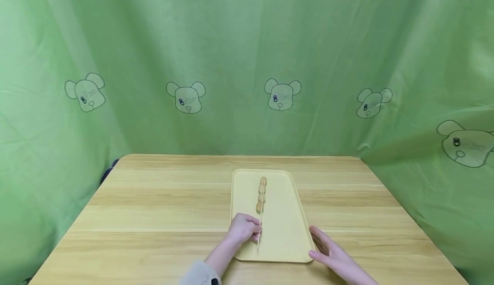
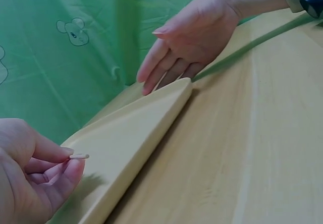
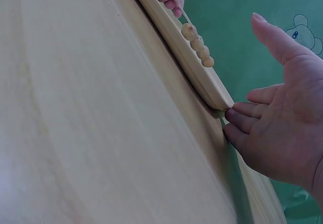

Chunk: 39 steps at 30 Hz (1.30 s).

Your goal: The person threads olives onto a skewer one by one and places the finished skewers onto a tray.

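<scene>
My left hand pinches the thin stick of a skewer between thumb and fingers, over the left part of a pale yellow tray. Several round, light-brown balls are threaded in a row on its far end; I cannot tell what food they are. The stick's blunt near end pokes out past the pinching fingertips in the left wrist view. At the tray's near right corner is my right hand, its fingers extended and the fingertips at the rim. The right wrist view shows its palm holding nothing.
The tray lies on a light wooden table, toward its near edge. A green curtain with bear-head prints hangs behind the table and along both sides.
</scene>
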{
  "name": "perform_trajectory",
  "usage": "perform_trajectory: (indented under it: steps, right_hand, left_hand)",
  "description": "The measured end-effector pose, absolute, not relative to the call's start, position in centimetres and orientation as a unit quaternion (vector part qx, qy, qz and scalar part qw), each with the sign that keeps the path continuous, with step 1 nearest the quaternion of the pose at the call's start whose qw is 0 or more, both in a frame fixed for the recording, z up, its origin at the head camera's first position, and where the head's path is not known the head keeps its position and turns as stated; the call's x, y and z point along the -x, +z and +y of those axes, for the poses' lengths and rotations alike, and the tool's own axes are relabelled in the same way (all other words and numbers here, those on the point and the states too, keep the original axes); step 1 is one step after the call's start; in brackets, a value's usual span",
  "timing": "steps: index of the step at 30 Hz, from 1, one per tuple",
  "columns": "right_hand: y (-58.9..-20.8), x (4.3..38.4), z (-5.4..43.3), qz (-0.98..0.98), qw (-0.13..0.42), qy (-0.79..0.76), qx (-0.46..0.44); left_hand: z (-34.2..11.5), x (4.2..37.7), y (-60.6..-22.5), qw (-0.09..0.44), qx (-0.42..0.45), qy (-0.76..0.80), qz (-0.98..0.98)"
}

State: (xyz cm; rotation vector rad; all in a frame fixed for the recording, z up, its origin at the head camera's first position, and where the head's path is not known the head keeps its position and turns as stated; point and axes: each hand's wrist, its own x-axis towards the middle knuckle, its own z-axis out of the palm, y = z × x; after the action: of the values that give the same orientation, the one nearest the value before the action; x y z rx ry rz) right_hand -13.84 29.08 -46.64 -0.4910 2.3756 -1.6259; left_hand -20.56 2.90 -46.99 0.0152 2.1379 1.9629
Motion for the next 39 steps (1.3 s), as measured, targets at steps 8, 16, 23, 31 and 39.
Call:
perform_trajectory:
  steps: [8,16,23,31,39]
  right_hand:
    - [-46.5,13.8,28.9,0.811,0.119,-0.552,0.153]
    - [-46.4,13.9,29.0,0.802,0.136,-0.563,0.147]
    - [-46.4,13.9,29.2,0.806,0.137,-0.558,0.143]
    - [-46.1,13.9,29.3,0.809,0.133,-0.557,0.134]
    - [-46.1,14.2,29.8,0.821,0.116,-0.545,0.123]
  left_hand:
    - [3.2,20.3,-47.6,0.108,0.004,0.682,0.724]
    - [3.8,20.1,-47.9,0.102,-0.006,0.685,0.721]
    - [4.0,20.1,-47.7,0.108,-0.003,0.685,0.720]
    - [3.6,20.1,-47.1,0.112,-0.008,0.674,0.730]
    - [1.7,19.9,-45.9,0.113,-0.026,0.654,0.747]
